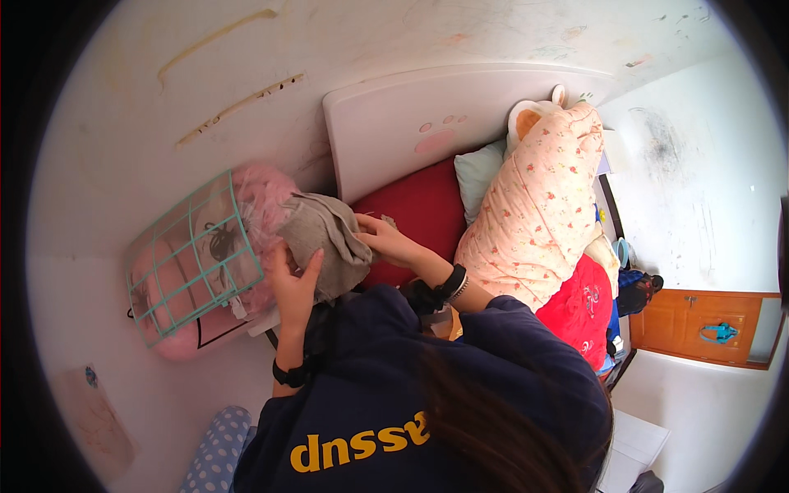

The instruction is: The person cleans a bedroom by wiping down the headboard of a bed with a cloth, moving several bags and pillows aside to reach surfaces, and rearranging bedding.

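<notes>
A grey-brown cloth (329,238), soft and folded in loose layers, lies in front of me at the left end of the bed. My right hand (388,241) pinches its right edge between thumb and fingers. Against the cloth's lower left side is my left hand (294,281), thumb and fingers spread apart and touching the fabric. The cloth's underside is hidden. Just left of it, pink bundled material under clear plastic (261,193) bulges beside a teal wire-grid panel (197,255).
The bed has a white headboard (386,123), a dark red sheet (419,201), a pale green pillow (479,174) and a rolled floral quilt (534,197). Red fabric (579,312) lies beyond the quilt. A blue polka-dot cloth (215,448) is at lower left; a wooden door (699,320) stands far right.
</notes>
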Action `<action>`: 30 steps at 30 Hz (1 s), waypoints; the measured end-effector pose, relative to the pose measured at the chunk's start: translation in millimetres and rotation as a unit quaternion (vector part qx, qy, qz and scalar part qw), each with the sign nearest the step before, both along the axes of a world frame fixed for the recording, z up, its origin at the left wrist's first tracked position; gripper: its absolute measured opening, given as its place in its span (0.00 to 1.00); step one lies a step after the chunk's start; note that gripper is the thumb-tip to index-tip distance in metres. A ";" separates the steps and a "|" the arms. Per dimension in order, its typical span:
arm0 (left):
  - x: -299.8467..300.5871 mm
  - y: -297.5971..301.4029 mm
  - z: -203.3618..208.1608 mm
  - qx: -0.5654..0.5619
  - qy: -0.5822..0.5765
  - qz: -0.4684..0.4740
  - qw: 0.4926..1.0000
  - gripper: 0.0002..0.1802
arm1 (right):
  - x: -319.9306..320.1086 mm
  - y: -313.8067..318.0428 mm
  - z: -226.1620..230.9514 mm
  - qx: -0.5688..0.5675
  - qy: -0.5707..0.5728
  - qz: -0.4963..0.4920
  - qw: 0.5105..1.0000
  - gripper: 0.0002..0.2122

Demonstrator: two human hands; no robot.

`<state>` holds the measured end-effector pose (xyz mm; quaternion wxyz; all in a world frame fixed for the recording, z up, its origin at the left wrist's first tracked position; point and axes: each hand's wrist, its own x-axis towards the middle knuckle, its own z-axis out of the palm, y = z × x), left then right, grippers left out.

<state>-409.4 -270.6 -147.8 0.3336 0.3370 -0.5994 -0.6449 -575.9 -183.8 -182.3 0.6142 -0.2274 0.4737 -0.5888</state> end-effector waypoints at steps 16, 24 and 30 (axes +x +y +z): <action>25.8 -19.4 -44.3 0.077 -0.057 0.060 0.994 0.08 | -18.5 32.0 19.2 -0.006 0.105 -0.247 0.963 0.12; 36.5 -19.8 -52.2 0.135 -0.071 0.037 0.988 0.11 | -44.7 36.4 12.8 -0.054 0.090 -0.285 0.953 0.12; 32.5 -22.8 -37.9 0.190 0.063 0.095 0.975 0.29 | -56.5 20.6 21.5 -0.070 -0.011 -0.264 0.962 0.12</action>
